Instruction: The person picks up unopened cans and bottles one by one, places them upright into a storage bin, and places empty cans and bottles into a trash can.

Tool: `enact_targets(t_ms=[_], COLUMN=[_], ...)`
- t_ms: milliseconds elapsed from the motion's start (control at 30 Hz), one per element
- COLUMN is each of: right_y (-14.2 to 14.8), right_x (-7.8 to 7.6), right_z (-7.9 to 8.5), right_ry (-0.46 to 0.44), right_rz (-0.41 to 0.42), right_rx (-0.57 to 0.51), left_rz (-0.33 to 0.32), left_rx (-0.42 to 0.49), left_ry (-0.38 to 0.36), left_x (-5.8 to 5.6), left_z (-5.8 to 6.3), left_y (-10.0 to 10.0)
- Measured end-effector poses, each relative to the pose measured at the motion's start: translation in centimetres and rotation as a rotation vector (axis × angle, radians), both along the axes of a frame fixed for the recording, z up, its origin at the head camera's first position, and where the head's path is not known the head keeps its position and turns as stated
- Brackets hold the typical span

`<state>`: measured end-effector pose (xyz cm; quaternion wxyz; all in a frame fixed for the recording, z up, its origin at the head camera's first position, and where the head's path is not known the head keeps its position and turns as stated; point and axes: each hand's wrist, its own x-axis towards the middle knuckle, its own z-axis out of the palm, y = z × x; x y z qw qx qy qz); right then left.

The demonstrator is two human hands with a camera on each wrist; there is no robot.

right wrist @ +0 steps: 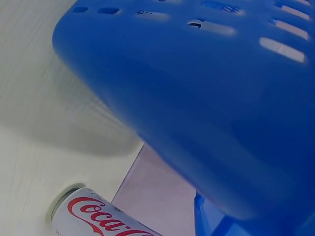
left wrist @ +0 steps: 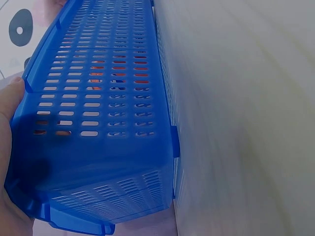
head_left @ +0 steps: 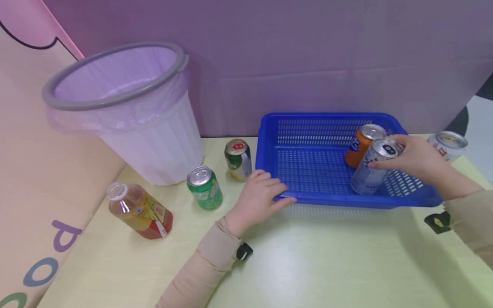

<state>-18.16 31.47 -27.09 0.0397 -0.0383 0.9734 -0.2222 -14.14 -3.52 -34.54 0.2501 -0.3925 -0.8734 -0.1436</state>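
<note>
A blue plastic basket (head_left: 327,198) with slotted walls sits on the table. My left hand (head_left: 259,197) holds its rim near the front left corner, fingers over the edge; the left wrist view shows the basket's slotted side (left wrist: 103,88) beside that hand. Inside the basket, at the right, my right hand (head_left: 417,159) grips a silver patterned drink can (head_left: 367,174) near its top, the can tilted. Just behind it stands an orange soda can (head_left: 353,155), also in the basket. In the right wrist view the basket wall hides the right hand and most of the cans.
Left of the basket stand a dark green can (head_left: 239,164), a green can (head_left: 208,192) and a juice bottle (head_left: 144,214). Behind them is a white bin (head_left: 154,141) with a liner. A white Coca-Cola can (right wrist: 101,216) stands right of the basket, near the table's edge.
</note>
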Motion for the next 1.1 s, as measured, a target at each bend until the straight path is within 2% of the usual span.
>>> enact_targets(t_ms=[367, 800, 1100], right_y=[0.0, 0.8, 1.1], right_x=[-0.2, -0.6, -0.7], right_z=[-0.1, 0.1, 0.0], right_ry=[0.025, 0.03, 0.027], right_rz=[0.015, 0.057, 0.066], right_rx=[0.005, 0.051, 0.044], left_rz=[-0.004, -0.004, -0.001], left_rx=[0.015, 0.007, -0.001], left_ry=[0.02, -0.006, -0.004], left_x=[-0.1, -0.1, -0.1], left_z=[-0.1, -0.2, -0.1], left_y=[-0.1, 0.0, -0.1])
